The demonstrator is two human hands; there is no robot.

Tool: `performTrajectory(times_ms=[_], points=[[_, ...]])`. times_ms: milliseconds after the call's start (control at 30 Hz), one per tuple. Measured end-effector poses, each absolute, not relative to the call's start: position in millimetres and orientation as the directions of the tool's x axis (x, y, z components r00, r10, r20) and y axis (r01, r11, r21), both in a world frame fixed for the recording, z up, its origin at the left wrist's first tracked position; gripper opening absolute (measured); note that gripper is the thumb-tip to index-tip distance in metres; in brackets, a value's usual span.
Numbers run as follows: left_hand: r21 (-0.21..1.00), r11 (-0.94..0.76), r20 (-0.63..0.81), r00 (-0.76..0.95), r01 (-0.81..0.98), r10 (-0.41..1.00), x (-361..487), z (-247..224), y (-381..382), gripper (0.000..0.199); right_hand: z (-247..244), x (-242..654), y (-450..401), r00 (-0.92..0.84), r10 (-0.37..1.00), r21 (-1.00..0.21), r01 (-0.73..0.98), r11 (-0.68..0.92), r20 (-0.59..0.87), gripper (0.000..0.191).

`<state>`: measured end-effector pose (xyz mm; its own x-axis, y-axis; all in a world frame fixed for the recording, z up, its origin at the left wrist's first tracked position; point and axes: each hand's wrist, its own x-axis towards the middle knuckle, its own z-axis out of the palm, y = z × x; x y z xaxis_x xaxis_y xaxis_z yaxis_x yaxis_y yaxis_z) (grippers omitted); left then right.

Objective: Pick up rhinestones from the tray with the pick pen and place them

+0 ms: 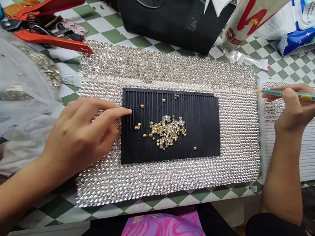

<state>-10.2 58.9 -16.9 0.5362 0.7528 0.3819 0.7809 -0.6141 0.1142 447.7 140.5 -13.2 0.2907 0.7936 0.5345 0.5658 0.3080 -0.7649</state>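
My left hand (84,132) is closed at the left edge of a black ribbed tray (203,128), its index fingertip resting on top. A pile of small clear rhinestones with gold backs (170,130) lies on the ridges, with several loose ones around it. Under the tray is a wide sheet set with rows of sparkling rhinestones (164,190); a pale band crosses it above the tray. Between the fingers of my right hand (298,105) is a green pen (305,96), its yellow tip over the sheet's right edge.
A second, partly studded white sheet (313,145) lies at right. Red-handled pliers (53,39) and a clear plastic bag (10,92) are at left. Behind stand a black box (172,21) and a paper cup (252,17), with a wipes pack (304,27) at back right.
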Motion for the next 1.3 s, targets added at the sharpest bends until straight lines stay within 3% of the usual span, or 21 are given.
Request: performTrajectory(times_ms=[233, 400, 467, 700, 867, 1300], points=[[0.117, -0.615, 0.383, 0.536, 0.780, 0.752, -10, -15, 59, 0.032, -13, 449, 139, 0.268, 0.808, -0.759, 0.577, 0.302, 0.525, 0.018], [0.105, -0.621, 0.395, 0.540, 0.777, 0.743, -10, -16, 59, 0.031, -5, 438, 137, 0.280, 0.773, -0.733, 0.599, 0.323, 0.569, 0.002], [0.096, -0.622, 0.403, 0.541, 0.777, 0.738, -10, -16, 60, 0.029, 3, 423, 133, 0.257, 0.780, -0.729, 0.596, 0.338, 0.571, 0.005], [0.088, -0.629, 0.404, 0.550, 0.772, 0.731, -7, -13, 60, 0.028, 36, 341, 89, -0.032, 0.861, -0.750, 0.477, 0.459, 0.508, 0.016], [0.064, -0.620, 0.399, 0.550, 0.782, 0.734, -7, -13, 59, 0.029, 36, 312, 78, -0.386, 0.879, -0.698, 0.548, 0.462, 0.279, 0.018], [0.093, -0.625, 0.396, 0.548, 0.775, 0.737, -9, -13, 58, 0.031, 27, 303, 82, -0.464, 0.856, -0.709, 0.524, 0.472, 0.227, 0.018]])
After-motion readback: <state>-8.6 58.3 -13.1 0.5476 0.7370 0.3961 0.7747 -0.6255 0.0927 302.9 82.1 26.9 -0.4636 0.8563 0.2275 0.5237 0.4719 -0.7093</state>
